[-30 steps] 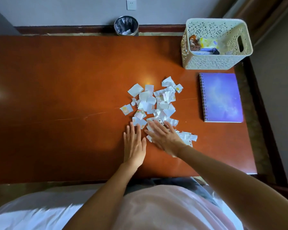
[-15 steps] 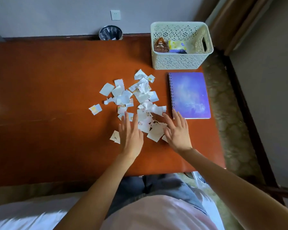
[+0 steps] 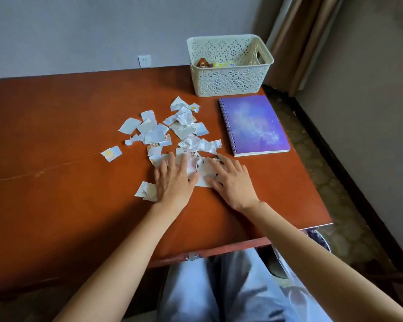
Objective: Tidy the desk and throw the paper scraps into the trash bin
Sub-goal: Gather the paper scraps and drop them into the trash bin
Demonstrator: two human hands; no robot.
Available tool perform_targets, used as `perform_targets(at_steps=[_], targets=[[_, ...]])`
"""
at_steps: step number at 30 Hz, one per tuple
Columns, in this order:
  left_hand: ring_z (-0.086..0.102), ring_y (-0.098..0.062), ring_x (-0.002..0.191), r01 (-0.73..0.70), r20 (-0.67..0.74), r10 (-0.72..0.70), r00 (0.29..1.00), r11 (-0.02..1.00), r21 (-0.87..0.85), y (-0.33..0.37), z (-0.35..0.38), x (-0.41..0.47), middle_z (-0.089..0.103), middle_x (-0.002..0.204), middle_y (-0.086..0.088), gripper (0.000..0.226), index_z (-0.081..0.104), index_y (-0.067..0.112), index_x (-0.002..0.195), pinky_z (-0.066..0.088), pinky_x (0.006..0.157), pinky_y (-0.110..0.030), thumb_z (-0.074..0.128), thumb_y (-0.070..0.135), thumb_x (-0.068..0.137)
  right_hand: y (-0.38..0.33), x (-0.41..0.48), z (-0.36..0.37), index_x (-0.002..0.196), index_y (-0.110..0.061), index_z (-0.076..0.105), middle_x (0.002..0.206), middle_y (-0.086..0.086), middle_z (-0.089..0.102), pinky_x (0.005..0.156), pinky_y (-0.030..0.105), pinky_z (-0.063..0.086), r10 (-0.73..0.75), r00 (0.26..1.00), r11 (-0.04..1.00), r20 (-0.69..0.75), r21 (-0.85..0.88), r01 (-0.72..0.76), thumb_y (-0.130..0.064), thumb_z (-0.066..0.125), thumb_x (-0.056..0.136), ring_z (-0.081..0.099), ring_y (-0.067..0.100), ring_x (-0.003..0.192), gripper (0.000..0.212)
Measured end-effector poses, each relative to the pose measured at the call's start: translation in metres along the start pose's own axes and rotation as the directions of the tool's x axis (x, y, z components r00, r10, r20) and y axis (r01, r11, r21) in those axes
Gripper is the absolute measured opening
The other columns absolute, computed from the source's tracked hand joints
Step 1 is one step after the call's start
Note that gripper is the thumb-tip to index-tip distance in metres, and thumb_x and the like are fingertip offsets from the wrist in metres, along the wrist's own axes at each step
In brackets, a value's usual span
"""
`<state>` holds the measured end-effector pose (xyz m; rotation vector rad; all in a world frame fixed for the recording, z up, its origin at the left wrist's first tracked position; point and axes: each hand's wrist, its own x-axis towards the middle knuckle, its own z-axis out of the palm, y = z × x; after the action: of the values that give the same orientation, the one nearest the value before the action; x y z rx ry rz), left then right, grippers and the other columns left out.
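Several torn white paper scraps [image 3: 184, 126] lie scattered on the red-brown desk [image 3: 56, 135], right of its middle. My left hand [image 3: 172, 180] rests flat with fingers spread on the near edge of the pile. My right hand [image 3: 230, 180] lies flat beside it, fingers spread over crumpled scraps between the two hands. Neither hand grips anything. A few scraps [image 3: 146, 190] sit just left of my left hand, and one stray scrap [image 3: 111, 153] lies apart further left. No trash bin shows behind the desk in this view.
A cream perforated basket [image 3: 228, 82] with small items stands at the back right. A purple spiral notebook [image 3: 254, 124] lies in front of it, right of the scraps. A dark round-rimmed object [image 3: 319, 238] sits on the floor by the desk's right front corner.
My right hand slid left onto the near scraps, closing the gap to my left hand. The view tilted, and the bin behind the desk dropped out of sight.
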<state>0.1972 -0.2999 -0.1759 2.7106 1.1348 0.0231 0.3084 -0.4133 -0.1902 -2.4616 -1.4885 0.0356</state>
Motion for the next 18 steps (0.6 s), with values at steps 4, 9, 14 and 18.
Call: perform_targets(at_steps=[4, 9, 14, 18], targets=[[0.032, -0.026, 0.134, -0.032, -0.1, 0.029, 0.995, 0.999, -0.032, 0.002, 0.008, -0.007, 0.037, 0.144, -0.009, 0.051, 0.032, 0.016, 0.143, 0.029, 0.108, -0.037, 0.038, 0.038, 0.097, -0.002, -0.002, 0.004, 0.109, -0.019, 0.066, 0.106, 0.009, 0.065, 0.066, 0.039, 0.057, -0.031, 0.995, 1.0, -0.09, 0.003, 0.031, -0.04, 0.046, 0.083, 0.063, 0.033, 0.091, 0.039], [0.042, -0.028, 0.122, -0.026, -0.199, 0.011, 0.98, 0.997, -0.073, 0.008, 0.01, -0.002, 0.047, 0.133, -0.013, 0.049, 0.035, 0.012, 0.14, 0.036, 0.099, -0.036, 0.043, 0.034, 0.096, -0.007, 0.0, -0.001, 0.11, -0.007, 0.062, 0.107, 0.017, 0.057, 0.065, 0.04, 0.049, 0.033, 0.989, 0.997, -0.147, 0.08, -0.022, -0.02, 0.057, 0.088, 0.054, 0.035, 0.097, 0.025], [0.041, -0.029, 0.121, 0.02, -0.2, -0.036, 0.979, 0.996, -0.083, 0.014, 0.01, 0.011, 0.047, 0.129, -0.014, 0.041, 0.043, 0.011, 0.134, 0.035, 0.101, -0.036, 0.042, 0.03, 0.098, -0.01, 0.01, 0.005, 0.095, 0.001, 0.057, 0.096, 0.021, 0.057, 0.055, 0.034, 0.033, 0.067, 0.976, 0.997, -0.207, 0.05, -0.057, -0.007, 0.049, 0.088, 0.058, 0.039, 0.082, 0.013], [0.048, -0.031, 0.117, 0.013, -0.224, -0.051, 0.973, 0.985, -0.169, 0.017, 0.01, 0.015, 0.051, 0.125, -0.013, 0.032, 0.049, 0.01, 0.127, 0.04, 0.096, -0.039, 0.046, 0.02, 0.097, -0.006, 0.019, 0.005, 0.117, -0.001, 0.046, 0.113, 0.017, 0.053, 0.061, 0.036, 0.034, 0.086, 0.986, 0.994, -0.142, -0.051, -0.094, -0.007, 0.038, 0.096, 0.059, 0.039, 0.093, 0.023]])
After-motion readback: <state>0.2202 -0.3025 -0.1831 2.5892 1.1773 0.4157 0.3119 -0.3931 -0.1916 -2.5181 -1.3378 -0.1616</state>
